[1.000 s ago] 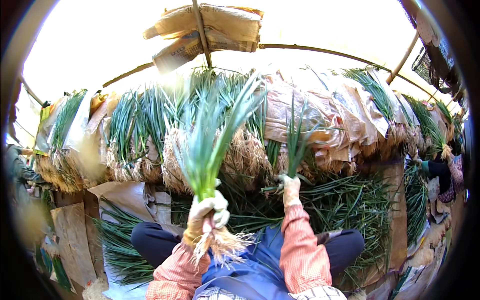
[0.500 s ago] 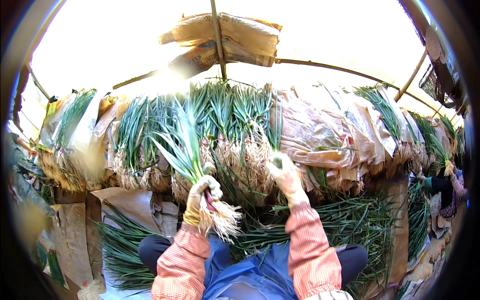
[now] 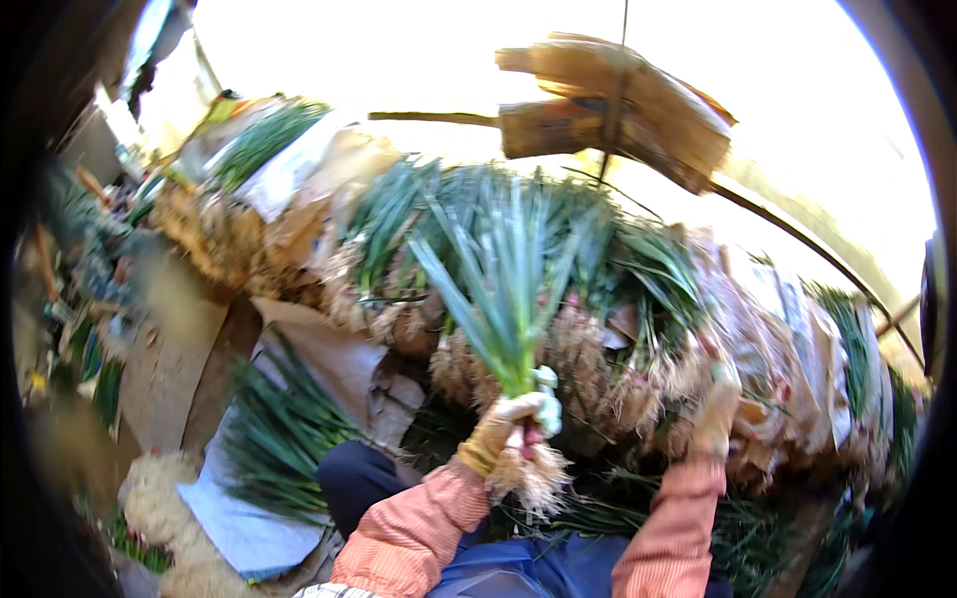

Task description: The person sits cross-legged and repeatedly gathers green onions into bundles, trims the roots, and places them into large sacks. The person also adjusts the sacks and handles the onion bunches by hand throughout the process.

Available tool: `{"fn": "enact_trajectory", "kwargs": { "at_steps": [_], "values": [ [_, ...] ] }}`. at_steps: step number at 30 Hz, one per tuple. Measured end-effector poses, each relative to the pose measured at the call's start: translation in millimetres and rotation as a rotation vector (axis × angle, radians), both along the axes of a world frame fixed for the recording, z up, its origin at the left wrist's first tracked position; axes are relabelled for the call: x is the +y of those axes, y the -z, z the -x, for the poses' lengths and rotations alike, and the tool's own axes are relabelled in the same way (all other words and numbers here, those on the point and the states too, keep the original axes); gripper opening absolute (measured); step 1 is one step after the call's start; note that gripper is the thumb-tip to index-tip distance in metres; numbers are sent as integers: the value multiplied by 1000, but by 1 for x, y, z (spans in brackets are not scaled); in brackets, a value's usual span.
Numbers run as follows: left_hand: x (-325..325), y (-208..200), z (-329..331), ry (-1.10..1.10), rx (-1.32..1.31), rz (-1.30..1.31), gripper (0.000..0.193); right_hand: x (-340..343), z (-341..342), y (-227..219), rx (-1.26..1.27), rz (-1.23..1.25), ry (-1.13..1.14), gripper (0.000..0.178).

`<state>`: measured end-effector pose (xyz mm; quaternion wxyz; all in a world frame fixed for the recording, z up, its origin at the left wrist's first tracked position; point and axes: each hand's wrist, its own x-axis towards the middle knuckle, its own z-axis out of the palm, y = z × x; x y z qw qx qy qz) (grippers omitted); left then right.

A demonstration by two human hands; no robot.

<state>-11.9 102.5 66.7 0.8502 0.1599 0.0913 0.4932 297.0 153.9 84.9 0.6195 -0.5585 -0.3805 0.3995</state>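
My left hand (image 3: 506, 434), in a pale yellowish glove, is closed around a bunch of green garlic (image 3: 508, 324). Its long green leaves fan upward, and purple-red stems with whitish roots hang below my fist. Farther right, my right hand (image 3: 714, 411) reaches up to the roots and reddish stems of the plants on the heap (image 3: 578, 359). Motion smears its fingers, so I cannot tell whether they grip a stem. On the heap the plants lie in a row, leaves away from me and tan roots toward me.
Cut green leaves (image 3: 284, 444) lie on a pale sheet at my left. Brownish plastic sheeting (image 3: 768, 349) covers the heap's right part. Blue fabric (image 3: 538, 568) lies over my lap. Folded sacks (image 3: 618, 110) hang at a pole overhead. More covered plants (image 3: 269, 149) are at the far left.
My view has swung left and tilted. The left hand still holds the green garlic upright. My right hand has moved away from it, out to the plants on the heap.
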Motion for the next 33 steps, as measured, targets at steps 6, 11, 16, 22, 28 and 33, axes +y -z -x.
{"fn": "enact_trajectory", "kwargs": {
  "at_steps": [6, 11, 16, 22, 28, 33],
  "values": [
    [-26, 4, -22, 1, 121, 177, 27, -69, 10, 39, -1381, 197, -214, 27],
    [-32, -13, -30, 41, 302, 146, 27, -82, 20, 33, -345, 9, -242, 18],
    [-35, -8, -30, 10, 273, 202, 22, -117, 54, 28, -980, -104, -135, 14],
    [3, 32, -59, 100, 663, 36, 17, -134, 77, 22, -1543, -398, -434, 4],
    [-12, 6, -75, -37, 514, 200, 24, -121, 19, 56, -1561, 316, -461, 31],
    [-51, 19, -45, -121, 507, 139, 24, -114, 69, -4, -164, 436, -355, 43]
  ]
}}
